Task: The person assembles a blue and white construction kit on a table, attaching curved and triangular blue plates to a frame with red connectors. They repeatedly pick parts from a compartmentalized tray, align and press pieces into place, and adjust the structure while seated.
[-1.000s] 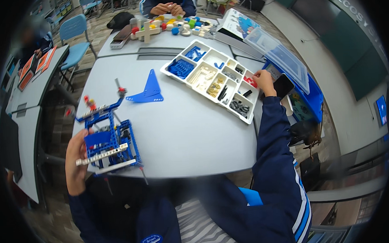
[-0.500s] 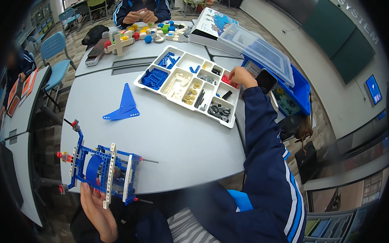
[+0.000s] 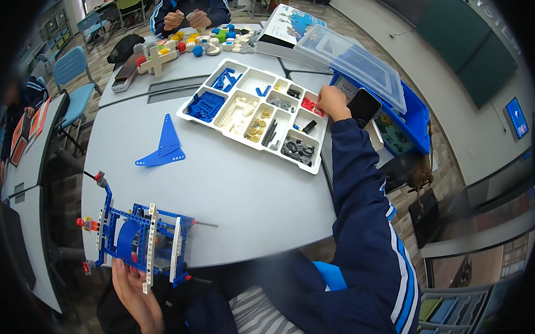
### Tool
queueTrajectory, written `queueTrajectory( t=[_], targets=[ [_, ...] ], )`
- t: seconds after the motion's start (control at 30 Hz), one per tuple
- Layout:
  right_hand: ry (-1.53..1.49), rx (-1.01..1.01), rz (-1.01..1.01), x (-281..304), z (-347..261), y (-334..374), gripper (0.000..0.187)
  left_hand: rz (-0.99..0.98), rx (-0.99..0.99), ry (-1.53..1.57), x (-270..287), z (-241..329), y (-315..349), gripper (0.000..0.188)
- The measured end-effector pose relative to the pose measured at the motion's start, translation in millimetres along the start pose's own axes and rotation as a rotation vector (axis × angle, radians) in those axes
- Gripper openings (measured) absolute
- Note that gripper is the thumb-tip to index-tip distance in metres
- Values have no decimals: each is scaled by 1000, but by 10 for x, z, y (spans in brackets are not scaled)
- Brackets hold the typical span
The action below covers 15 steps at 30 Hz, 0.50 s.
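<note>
The blue and white brick frame (image 3: 137, 236) sits at the near table edge, gripped from below by my left hand (image 3: 133, 289); it looks largely built, though some parts seem left to add. My right hand (image 3: 334, 101) reaches into the white sorting tray (image 3: 243, 135), fingers curled over the red pieces (image 3: 311, 105); I cannot tell if they grasp one. Other compartments hold blue, tan and dark parts.

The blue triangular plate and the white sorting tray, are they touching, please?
Apart. The head view shows bare grey table between the blue triangular plate and the white sorting tray.
</note>
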State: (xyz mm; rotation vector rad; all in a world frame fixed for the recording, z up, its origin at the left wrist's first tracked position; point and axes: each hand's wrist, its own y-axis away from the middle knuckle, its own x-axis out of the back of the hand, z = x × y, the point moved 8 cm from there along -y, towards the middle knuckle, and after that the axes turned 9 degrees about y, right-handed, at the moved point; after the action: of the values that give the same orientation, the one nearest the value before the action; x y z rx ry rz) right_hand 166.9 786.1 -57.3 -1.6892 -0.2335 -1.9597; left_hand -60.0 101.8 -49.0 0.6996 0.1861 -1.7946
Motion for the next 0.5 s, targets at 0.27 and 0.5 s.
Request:
queueTrajectory(
  t=[0.27,0.5],
  targets=[
    [207,217,90,229,-300,165,15,38,-43,47,-223,-180,271,31],
    [228,291,-114,135,-309,99,23,-94,-66,328,-786,-552,542,25]
  ],
)
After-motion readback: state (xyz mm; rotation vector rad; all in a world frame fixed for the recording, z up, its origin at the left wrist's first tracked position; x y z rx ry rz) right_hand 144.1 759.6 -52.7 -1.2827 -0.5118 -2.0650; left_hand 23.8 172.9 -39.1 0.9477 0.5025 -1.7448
